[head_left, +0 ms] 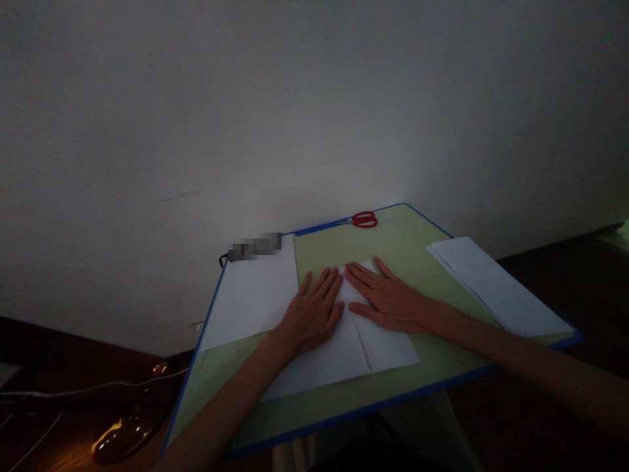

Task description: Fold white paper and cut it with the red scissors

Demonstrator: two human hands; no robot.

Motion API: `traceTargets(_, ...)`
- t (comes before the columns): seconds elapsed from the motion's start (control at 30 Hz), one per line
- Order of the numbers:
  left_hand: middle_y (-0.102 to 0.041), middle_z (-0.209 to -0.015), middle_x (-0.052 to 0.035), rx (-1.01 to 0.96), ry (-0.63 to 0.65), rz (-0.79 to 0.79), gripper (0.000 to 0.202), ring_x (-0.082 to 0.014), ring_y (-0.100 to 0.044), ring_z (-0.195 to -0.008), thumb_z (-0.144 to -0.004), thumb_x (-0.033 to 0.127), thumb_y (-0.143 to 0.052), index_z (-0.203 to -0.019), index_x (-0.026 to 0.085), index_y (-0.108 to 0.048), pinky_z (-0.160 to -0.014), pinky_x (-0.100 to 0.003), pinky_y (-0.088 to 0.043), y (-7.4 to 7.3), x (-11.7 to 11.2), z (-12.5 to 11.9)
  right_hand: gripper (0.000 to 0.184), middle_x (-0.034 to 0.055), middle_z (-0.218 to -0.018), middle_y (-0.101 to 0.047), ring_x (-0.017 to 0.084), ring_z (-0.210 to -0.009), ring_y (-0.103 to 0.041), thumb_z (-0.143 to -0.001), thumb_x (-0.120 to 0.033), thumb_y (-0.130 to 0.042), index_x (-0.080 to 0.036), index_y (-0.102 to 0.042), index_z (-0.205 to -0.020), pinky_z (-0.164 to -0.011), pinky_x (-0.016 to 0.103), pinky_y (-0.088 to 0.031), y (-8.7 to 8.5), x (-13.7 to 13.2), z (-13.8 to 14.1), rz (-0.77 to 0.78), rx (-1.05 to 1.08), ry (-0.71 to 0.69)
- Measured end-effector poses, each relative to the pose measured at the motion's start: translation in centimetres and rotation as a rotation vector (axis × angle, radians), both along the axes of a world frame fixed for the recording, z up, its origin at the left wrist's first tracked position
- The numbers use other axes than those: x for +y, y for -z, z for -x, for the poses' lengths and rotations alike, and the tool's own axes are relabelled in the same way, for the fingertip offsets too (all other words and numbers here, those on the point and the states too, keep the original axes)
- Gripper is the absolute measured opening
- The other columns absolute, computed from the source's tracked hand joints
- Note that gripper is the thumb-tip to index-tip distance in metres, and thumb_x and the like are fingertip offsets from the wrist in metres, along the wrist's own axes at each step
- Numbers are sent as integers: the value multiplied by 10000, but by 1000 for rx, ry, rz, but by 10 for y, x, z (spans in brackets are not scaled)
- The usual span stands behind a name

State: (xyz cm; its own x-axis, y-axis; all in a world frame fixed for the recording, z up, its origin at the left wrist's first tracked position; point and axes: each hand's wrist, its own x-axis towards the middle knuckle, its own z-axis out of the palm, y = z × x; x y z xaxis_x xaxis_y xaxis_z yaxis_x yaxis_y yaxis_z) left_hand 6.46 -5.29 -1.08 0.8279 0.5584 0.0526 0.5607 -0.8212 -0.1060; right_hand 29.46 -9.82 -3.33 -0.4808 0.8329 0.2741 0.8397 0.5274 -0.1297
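A white sheet of paper (339, 354) with a crease down it lies on the light green table top (393, 242) in front of me. My left hand (314, 311) rests flat on the left part of this sheet, fingers stretched out and pointing away from me. On its right part my right hand (386, 295) also lies flat, fingers extended toward the left hand. The fingertips of both hands come close together near the sheet's far edge. Parts of the paper are hidden under the hands and the left forearm.
Red-handled scissors (363, 219) lie at the table's far edge. Another white sheet (250, 295) is at the left, with a blurred-out grey object (255, 247) at its far end. Several white papers (501, 288) lie along the right edge. A wall (314, 118) stands behind the table.
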Motion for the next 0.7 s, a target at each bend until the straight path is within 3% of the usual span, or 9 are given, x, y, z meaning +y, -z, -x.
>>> traceTargets(0.7, -233, -1690, -134, 43, -16, -14, 612, -287, -195, -1572, -1071, 377, -262, -1605, 78, -255, -1274, -552, -176, -3, -1, -5, 856, 225, -1632, -344, 339, -1533, -311, -1014, -695, -253, -86, -255, -1616, -1256, 647, -79, -1, -4, 0, 0, 35, 30)
